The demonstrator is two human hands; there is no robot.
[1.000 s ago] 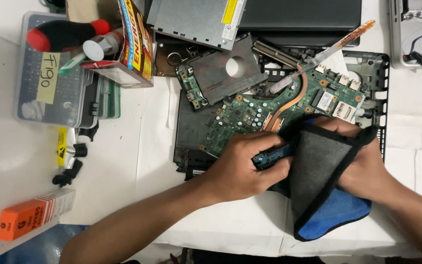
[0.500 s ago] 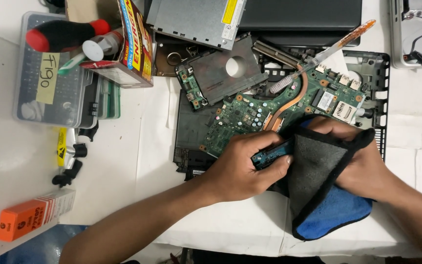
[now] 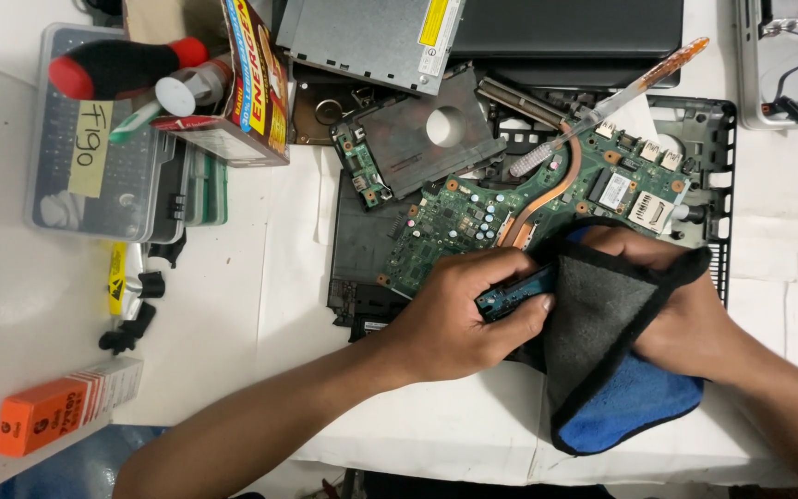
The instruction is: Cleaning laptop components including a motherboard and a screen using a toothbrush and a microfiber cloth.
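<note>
Head view looks down on our two hands over a white bench (image 3: 233, 305) crowded with laptop parts. Our left hand (image 3: 459, 314) is closed around a small blue-green circuit board (image 3: 514, 294), fingers curled over its top edge, just near of the big green motherboard (image 3: 528, 208). Our right hand (image 3: 685, 310) is wrapped in a cloth (image 3: 602, 370), grey on one face and blue on the other, and presses that cloth against the right end of the small board; the fingers are hidden under the fabric, so we cannot tell exactly how they grip. The motherboard lies tilted on a black laptop base (image 3: 362, 240), with a copper heat pipe (image 3: 547, 189) curving across it and a thin brush (image 3: 602, 106) resting at its far side. Farther off sits a silver optical drive (image 3: 371, 32). To the far left stand a clear plastic case (image 3: 94, 157) with a red-and-black screwdriver (image 3: 122, 66) on top and a cardboard box (image 3: 251, 92) beside it. An orange packet (image 3: 66, 407) lies at the near left corner.
</note>
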